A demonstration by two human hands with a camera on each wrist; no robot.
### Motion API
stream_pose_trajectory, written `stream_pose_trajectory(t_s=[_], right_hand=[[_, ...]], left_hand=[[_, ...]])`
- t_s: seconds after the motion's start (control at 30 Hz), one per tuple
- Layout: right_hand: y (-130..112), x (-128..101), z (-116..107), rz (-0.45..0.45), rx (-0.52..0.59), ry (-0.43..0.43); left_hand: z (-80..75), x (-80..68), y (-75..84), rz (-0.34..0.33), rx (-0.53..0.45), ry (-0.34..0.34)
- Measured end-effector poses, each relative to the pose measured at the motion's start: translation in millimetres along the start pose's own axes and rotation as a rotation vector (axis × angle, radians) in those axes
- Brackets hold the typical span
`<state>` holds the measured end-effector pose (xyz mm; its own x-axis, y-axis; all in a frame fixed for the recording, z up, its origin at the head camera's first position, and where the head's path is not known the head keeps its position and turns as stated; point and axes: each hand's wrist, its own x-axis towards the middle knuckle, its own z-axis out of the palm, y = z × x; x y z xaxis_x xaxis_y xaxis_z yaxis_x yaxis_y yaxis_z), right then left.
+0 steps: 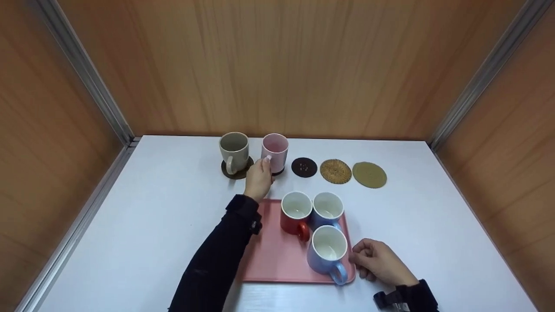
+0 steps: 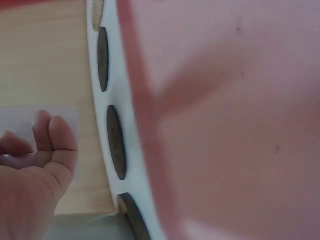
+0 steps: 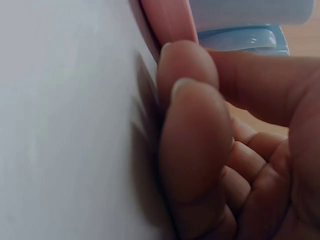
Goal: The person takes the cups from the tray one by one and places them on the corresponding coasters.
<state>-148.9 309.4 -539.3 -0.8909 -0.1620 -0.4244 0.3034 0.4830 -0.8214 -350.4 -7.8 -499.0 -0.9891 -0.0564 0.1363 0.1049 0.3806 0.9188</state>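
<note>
My left hand (image 1: 259, 178) grips a pink mug (image 1: 279, 152) by its handle side, at the back of the table. The mug is upright over a dark coaster (image 2: 116, 142); in the left wrist view a gap shows between them. To its left, a grey-green mug (image 1: 234, 149) stands on a brown coaster (image 1: 226, 172). At the right front corner of a pink tray (image 1: 273, 260), my right hand (image 1: 381, 262) pinches the rim with thumb and forefinger. On that tray stand a red mug (image 1: 289, 223) and two blue mugs (image 1: 318, 259), all white inside.
Right of the pink mug lie a dark coaster (image 1: 304, 167), a woven tan coaster (image 1: 335, 171) and an olive coaster (image 1: 369, 174) in a row. A wooden panel (image 1: 282, 65) rises behind the white table (image 1: 143, 225), with more panels at both sides.
</note>
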Motion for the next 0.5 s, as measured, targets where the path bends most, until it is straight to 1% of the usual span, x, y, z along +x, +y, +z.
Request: stream_pose_trajectory(t_s=[0.07, 0.13, 0.2, 0.4, 0.5], right_hand=[[0, -1, -1, 0.008, 0.006, 0.004], [1, -1, -1, 0.014, 0.012, 0.003], [2, 0, 0, 0.018, 0.015, 0.001], [3, -1, -1, -0.055, 0.003, -0.007], [3, 0, 0, -0.063, 0.001, -0.003]], left_hand=[[7.1, 3.2, -1.5, -0.013, 0.026, 0.029], [12.9, 4.9, -1.2, -0.04, 0.011, 0.051], [16.9, 6.0, -2.0, -0.062, -0.024, 0.062], [19.7, 8.7, -12.7, -0.113, -0.109, 0.081], [20.2, 9.4, -19.0, -0.121, -0.147, 0.076]])
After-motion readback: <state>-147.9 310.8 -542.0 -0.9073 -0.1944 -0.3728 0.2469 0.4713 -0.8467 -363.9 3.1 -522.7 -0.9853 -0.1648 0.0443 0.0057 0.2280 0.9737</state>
